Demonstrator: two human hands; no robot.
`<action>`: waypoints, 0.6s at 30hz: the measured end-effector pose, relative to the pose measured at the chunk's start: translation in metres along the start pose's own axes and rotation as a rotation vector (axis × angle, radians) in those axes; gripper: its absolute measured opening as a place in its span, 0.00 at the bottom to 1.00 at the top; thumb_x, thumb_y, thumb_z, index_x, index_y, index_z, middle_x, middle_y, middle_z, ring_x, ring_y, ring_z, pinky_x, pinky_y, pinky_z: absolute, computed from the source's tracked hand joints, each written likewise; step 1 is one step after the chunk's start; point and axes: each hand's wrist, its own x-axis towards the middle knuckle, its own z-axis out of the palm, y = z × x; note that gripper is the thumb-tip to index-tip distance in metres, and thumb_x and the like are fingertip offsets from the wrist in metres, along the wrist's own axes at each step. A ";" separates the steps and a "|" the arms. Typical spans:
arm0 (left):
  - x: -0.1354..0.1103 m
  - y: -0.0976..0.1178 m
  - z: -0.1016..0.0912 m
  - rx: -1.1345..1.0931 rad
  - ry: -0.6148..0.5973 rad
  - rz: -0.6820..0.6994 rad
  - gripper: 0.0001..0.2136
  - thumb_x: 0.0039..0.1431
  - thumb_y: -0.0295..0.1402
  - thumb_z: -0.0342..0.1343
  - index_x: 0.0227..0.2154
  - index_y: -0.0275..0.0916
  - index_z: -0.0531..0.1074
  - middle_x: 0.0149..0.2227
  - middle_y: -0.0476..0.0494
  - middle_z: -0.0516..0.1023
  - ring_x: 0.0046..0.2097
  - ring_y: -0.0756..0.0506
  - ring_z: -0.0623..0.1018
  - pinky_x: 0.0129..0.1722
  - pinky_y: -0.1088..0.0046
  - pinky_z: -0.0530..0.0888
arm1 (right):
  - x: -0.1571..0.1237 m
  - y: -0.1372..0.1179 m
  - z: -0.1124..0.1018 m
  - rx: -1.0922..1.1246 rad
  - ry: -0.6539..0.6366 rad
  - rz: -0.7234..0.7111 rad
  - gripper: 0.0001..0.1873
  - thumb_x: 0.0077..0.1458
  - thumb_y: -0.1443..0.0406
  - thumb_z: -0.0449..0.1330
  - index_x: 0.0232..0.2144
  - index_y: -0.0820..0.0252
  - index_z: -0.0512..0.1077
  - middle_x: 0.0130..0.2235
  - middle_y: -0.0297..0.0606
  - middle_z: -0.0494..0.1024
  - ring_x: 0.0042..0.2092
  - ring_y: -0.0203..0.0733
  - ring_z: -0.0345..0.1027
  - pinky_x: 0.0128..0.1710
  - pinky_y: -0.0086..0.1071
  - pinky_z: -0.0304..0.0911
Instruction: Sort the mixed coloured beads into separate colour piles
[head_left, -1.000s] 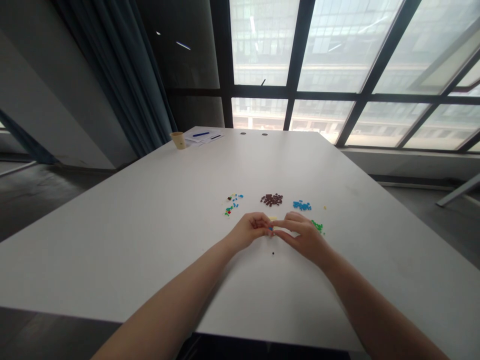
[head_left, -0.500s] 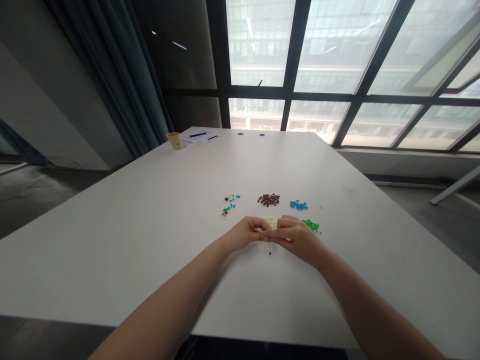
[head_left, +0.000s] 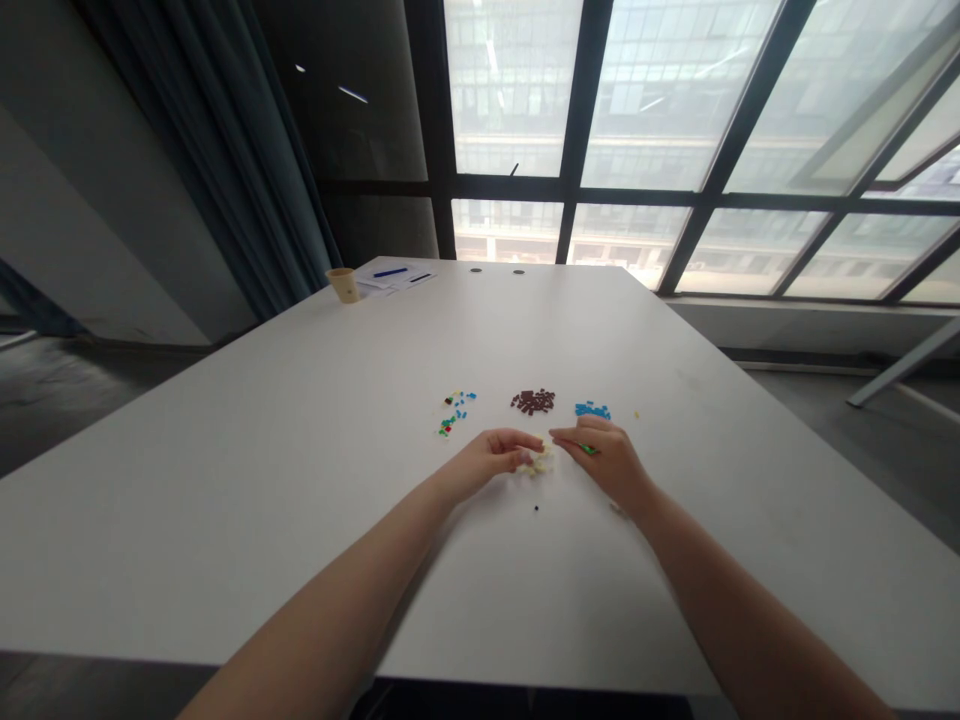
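Pale yellow bits [head_left: 536, 462] at my left hand [head_left: 489, 462], green bits [head_left: 587, 450] under my right hand [head_left: 604, 462], dark brown pile [head_left: 533, 401], bright blue cluster [head_left: 592, 410], mixed blue-green-red-yellow scatter [head_left: 456, 412], white tabletop [head_left: 225, 500]

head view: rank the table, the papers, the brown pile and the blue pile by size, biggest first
1. table
2. papers, which are far off and may be larger than they look
3. brown pile
4. blue pile

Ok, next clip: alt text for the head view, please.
The left hand and right hand flank small pale yellow pieces on a white table. Green pieces lie at the right hand; piles of brown pieces and blue pieces lie beyond.
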 end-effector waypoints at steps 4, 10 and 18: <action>0.001 -0.003 -0.002 -0.028 0.045 -0.007 0.15 0.43 0.38 0.61 0.35 0.36 0.75 0.39 0.41 0.76 0.33 0.51 0.71 0.32 0.77 0.64 | -0.003 0.045 -0.024 -0.184 0.004 0.238 0.10 0.52 0.62 0.57 0.31 0.60 0.76 0.25 0.35 0.69 0.29 0.36 0.63 0.32 0.29 0.56; 0.005 -0.013 -0.007 -0.028 0.082 -0.020 0.15 0.45 0.40 0.60 0.36 0.38 0.73 0.39 0.43 0.76 0.35 0.52 0.71 0.32 0.78 0.63 | -0.017 0.099 -0.035 -0.512 -0.092 0.605 0.11 0.51 0.60 0.56 0.30 0.57 0.77 0.29 0.37 0.70 0.30 0.38 0.63 0.32 0.30 0.55; 0.003 0.001 -0.013 0.031 0.199 -0.012 0.15 0.45 0.41 0.59 0.35 0.39 0.73 0.37 0.43 0.75 0.35 0.51 0.72 0.33 0.76 0.65 | -0.016 0.106 -0.024 -0.434 -0.031 0.641 0.15 0.54 0.62 0.51 0.36 0.58 0.76 0.36 0.41 0.75 0.36 0.39 0.67 0.38 0.30 0.57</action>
